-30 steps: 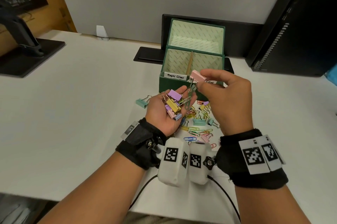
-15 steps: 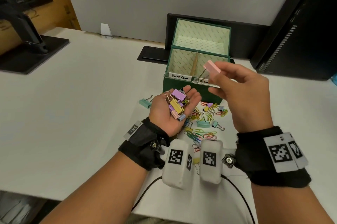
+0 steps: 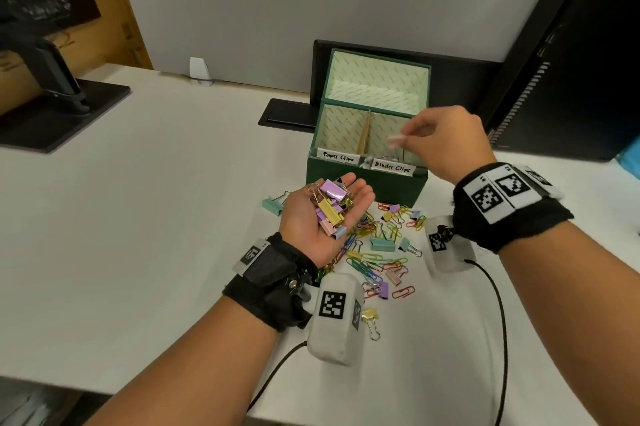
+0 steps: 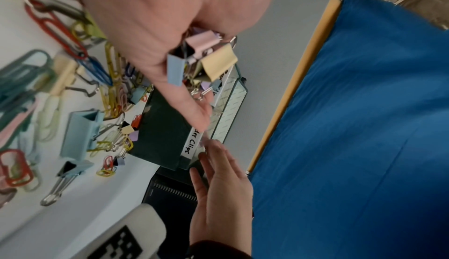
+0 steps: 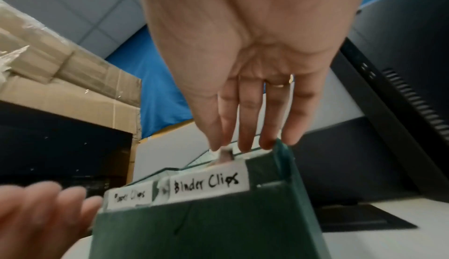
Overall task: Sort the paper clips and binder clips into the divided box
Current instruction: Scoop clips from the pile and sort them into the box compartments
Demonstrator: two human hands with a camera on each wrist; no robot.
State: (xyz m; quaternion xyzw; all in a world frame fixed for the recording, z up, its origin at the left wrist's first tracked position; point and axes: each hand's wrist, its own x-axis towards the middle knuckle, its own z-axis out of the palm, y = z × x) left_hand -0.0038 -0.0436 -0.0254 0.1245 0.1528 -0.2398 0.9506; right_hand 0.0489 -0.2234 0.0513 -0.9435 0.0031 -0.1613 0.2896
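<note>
both hands are busy: the right hand (image 3: 446, 141) hovers over the right compartment of the green divided cardboard box (image 3: 367, 179), the one labelled "binder clips", fingers extended downward; a blurred pale pink binder clip (image 3: 394, 141) sits at its fingertips, and i cannot tell whether it is pinched or already let go. the left hand (image 3: 325, 217) is cupped palm up just in front of the box, cradling a handful of pastel metal binder clips (image 3: 330, 207). judging by this, sorting is at an early stage: a mixed scatter of coloured wire paper clips (image 3: 370, 263) and more binder clips lies on the white table (image 3: 156, 217) near its front edge, and the "paper clips" compartment looks empty.
</note>
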